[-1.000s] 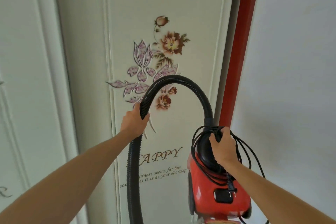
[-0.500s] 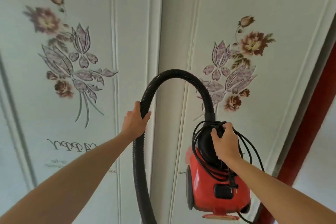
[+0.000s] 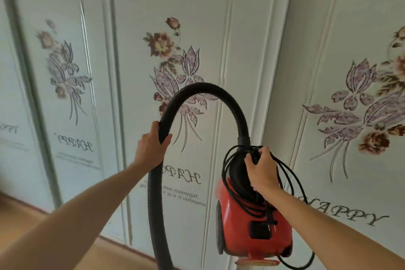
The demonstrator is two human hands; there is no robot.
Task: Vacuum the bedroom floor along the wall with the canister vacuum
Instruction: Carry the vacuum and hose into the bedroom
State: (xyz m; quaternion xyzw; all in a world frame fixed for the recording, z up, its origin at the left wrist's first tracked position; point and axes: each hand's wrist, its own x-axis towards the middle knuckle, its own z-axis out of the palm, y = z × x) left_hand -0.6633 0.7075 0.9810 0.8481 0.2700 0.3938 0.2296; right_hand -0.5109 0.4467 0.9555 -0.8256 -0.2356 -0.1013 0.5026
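A red canister vacuum (image 3: pixel 252 223) hangs in the air at lower right, carried by its black top handle. My right hand (image 3: pixel 263 171) is shut on that handle together with loops of the black power cord (image 3: pixel 291 180). A black ribbed hose (image 3: pixel 203 90) arches from the canister's top over to the left and then drops out of the bottom of the view. My left hand (image 3: pixel 151 149) grips the hose just below the arch. The floor nozzle is out of sight.
White wardrobe doors (image 3: pixel 245 28) with flower prints and "HAPPY" lettering fill the view straight ahead. A strip of light wooden floor (image 3: pixel 24 221) shows at lower left along the base of the doors.
The view has swung left along the wardrobe: the red door frame and plain wall at right are gone, more doors and the wooden floor have appeared. Both hands keep their grips.
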